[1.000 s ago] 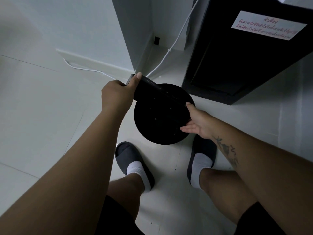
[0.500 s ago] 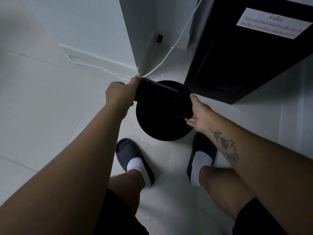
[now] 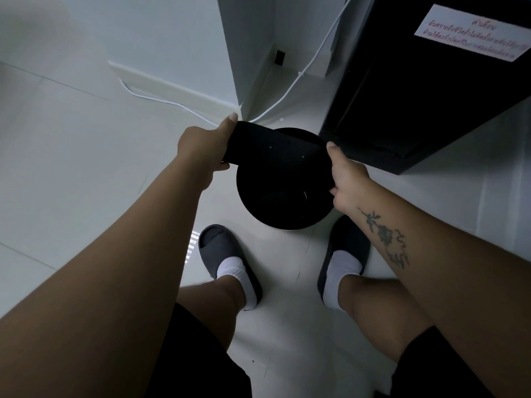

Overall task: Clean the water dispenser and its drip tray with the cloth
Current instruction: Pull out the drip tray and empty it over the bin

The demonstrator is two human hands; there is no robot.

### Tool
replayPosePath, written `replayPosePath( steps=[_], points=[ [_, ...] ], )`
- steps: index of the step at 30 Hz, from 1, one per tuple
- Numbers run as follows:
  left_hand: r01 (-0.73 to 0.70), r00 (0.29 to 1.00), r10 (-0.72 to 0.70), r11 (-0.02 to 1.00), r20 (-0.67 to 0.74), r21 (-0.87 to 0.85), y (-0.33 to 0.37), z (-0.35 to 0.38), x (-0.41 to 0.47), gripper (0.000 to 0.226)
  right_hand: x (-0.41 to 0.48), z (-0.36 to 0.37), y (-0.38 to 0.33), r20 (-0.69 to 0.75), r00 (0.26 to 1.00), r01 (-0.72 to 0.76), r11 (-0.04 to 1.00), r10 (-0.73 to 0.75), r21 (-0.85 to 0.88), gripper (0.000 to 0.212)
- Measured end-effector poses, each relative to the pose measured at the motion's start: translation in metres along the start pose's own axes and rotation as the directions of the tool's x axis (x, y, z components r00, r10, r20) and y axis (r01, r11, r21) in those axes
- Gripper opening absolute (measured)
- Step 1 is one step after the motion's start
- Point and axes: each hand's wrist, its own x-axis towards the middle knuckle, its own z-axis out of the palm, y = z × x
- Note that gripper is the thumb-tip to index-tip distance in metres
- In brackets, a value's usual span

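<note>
Gripping the black drip tray (image 3: 281,191) from both sides, the left hand (image 3: 201,150) has its fingers curled round the left end of the flat bar across the tray's top, while the right hand (image 3: 347,179) clamps its fingers on the round rim. The tray is held above the tiled floor (image 3: 71,168), between the person's grey slippers (image 3: 218,248) and the black water dispenser (image 3: 416,96) with its white label (image 3: 471,33). A white cable (image 3: 301,73) runs along the floor behind.
</note>
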Motion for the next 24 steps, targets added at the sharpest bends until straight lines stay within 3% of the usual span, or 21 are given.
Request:
replayPosePath(
  steps=[4,7,11,14,24],
  points=[
    [-0.002,1.000,0.002,1.000,0.024,-0.022,-0.004,-0.004,-0.002,0.071,-0.001,-0.002,-0.001,0.056,0.998,-0.005,1.000,0.005,0.000,0.051],
    [0.009,0.999,-0.006,0.998,0.050,-0.054,-0.005,-0.007,0.000,0.072,0.001,-0.002,-0.002,0.082,0.996,-0.017,1.000,0.017,0.001,0.059],
    [0.012,0.998,-0.007,0.997,0.067,-0.080,-0.005,-0.011,0.002,0.071,0.005,-0.002,-0.004,0.105,0.994,0.004,1.000,-0.005,0.015,0.053],
    [-0.013,0.996,0.019,0.997,0.087,-0.074,-0.006,-0.013,0.001,0.067,0.008,-0.002,-0.003,0.132,0.991,0.018,1.000,-0.014,-0.026,0.065],
    [-0.059,0.992,0.063,0.998,0.110,-0.037,-0.002,-0.015,-0.001,0.063,0.012,-0.007,-0.002,0.180,0.983,0.021,1.000,-0.017,-0.021,0.069]
  ],
)
